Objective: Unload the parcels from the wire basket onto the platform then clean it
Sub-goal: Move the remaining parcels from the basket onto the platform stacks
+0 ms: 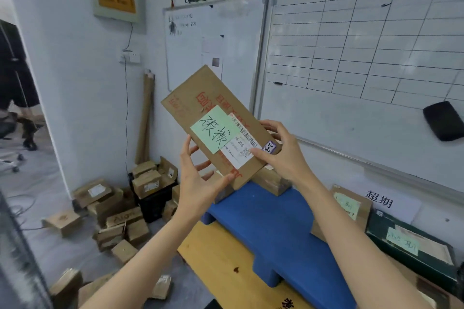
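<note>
"Where was the parcel?"

"Up in the air, between both hands. The flat brown cardboard parcel (200, 98) was tilted, its far end leaning up and away to the left. A pale green handwritten sticky note (214, 129) and a white barcode shipping label (242, 149) were on the face turned toward the camera."

"And the hands?"

"The left hand (198, 178) gripped the near lower corner, thumb on the front, fingers behind. The right hand (283, 155) held the right edge, thumb pressed on the label, fingers curled round the back (their tips partly hidden)."

"What lay under them?"

"Below the hands ran a blue plastic platform (263, 221), resting on a yellow wooden board (221, 258). A small brown cardboard box (272, 182) sat at the platform's far end, just beneath the right hand."

"And to the sides?"

"Left of the left hand, a black plastic crate (153, 202) heaped with small cartons — more lay scattered on the floor around it. Beyond the right hand hung a white gridded whiteboard (364, 45)."
</note>
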A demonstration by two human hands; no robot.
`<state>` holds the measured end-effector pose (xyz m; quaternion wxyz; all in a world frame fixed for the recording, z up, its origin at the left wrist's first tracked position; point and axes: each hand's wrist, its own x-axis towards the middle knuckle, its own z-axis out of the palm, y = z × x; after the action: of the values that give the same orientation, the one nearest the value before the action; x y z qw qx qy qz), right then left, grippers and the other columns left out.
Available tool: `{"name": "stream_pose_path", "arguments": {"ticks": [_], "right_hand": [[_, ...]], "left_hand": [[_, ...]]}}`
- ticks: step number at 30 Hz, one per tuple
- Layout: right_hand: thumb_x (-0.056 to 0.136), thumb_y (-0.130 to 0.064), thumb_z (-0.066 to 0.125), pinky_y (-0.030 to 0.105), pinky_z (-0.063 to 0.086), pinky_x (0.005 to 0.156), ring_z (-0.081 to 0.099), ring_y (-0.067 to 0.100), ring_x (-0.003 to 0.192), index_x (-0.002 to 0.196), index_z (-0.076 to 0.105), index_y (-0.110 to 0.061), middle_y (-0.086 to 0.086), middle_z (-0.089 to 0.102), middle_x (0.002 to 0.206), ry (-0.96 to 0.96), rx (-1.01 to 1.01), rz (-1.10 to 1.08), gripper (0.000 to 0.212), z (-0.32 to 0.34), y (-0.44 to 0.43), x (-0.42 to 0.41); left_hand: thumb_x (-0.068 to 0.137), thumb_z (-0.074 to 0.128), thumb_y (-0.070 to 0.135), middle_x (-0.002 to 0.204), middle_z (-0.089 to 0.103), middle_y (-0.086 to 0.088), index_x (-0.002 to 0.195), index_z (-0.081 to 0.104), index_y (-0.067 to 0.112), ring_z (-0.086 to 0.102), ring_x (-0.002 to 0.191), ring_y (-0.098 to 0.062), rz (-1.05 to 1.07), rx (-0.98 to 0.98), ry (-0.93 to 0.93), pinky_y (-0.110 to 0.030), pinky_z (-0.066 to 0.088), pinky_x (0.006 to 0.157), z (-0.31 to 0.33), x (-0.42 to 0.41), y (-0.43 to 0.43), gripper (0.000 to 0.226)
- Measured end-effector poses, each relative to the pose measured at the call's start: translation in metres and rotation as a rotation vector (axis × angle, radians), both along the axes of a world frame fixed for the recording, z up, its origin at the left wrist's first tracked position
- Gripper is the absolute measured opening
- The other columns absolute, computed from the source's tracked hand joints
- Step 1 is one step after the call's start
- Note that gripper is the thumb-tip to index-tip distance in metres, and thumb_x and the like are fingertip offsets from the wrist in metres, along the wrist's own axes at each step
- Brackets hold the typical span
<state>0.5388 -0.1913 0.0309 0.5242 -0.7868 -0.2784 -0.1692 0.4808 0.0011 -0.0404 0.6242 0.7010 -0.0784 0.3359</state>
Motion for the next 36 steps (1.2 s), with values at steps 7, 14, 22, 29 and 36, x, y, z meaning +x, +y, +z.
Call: {"name": "stream_pose_path", "arguments": {"ticks": [7, 14, 22, 29, 36], "right_hand": [[0.086, -0.02, 0.077, 0.014, 0.051, 0.082, 0.054, -0.001, 0.118, 0.136, 0.055, -0.03, -0.01, 0.058, 0.13, 0.091, 0.073, 0.02, 0.055, -0.018, 0.034, 0.068], [0.09, -0.025, 0.072, 0.027, 0.054, 0.092, 0.047, 0.001, 0.128, 0.126, 0.045, -0.053, -0.019, 0.047, 0.138, 0.148, 0.11, 0.077, 0.053, -0.029, 0.059, 0.13], [0.092, -0.036, 0.067, 0.028, 0.051, 0.097, 0.058, -0.006, 0.116, 0.143, 0.028, -0.054, -0.047, 0.052, 0.118, 0.331, 0.084, 0.091, 0.067, -0.057, 0.059, 0.173], [0.094, -0.031, 0.066, 0.027, 0.051, 0.099, 0.052, -0.004, 0.124, 0.152, 0.026, -0.038, -0.015, 0.049, 0.14, 0.364, 0.163, -0.064, 0.071, -0.076, 0.053, 0.202], [0.096, -0.025, 0.062, 0.012, 0.05, 0.082, 0.059, -0.01, 0.108, 0.145, 0.03, -0.043, -0.019, 0.054, 0.131, 0.435, 0.211, -0.204, 0.061, -0.08, 0.043, 0.209]], "left_hand": [[0.053, 0.087, 0.051, 0.147, 0.033, 0.02, 0.147, 0.014, 0.052, 0.055, 0.119, -0.017, -0.015, 0.09, 0.054, -0.044, 0.054, 0.095, 0.0, 0.056, 0.046, 0.119], [0.055, 0.085, 0.053, 0.147, 0.032, 0.026, 0.146, 0.017, 0.049, 0.053, 0.121, -0.015, -0.068, 0.159, 0.083, -0.048, 0.054, 0.095, 0.004, 0.132, 0.077, 0.113], [0.056, 0.082, 0.054, 0.149, 0.034, 0.023, 0.147, 0.023, 0.041, 0.047, 0.122, 0.003, -0.143, 0.154, 0.139, -0.034, 0.053, 0.092, -0.011, 0.203, 0.084, 0.11], [0.059, 0.079, 0.05, 0.14, 0.035, 0.034, 0.143, 0.025, 0.045, 0.046, 0.114, 0.017, -0.3, 0.156, 0.138, -0.013, 0.05, 0.075, -0.016, 0.254, 0.078, 0.1], [0.059, 0.077, 0.049, 0.134, 0.04, 0.039, 0.138, 0.029, 0.048, 0.049, 0.114, 0.01, -0.475, 0.164, 0.161, -0.017, 0.052, 0.074, -0.018, 0.306, 0.072, 0.093]]}}
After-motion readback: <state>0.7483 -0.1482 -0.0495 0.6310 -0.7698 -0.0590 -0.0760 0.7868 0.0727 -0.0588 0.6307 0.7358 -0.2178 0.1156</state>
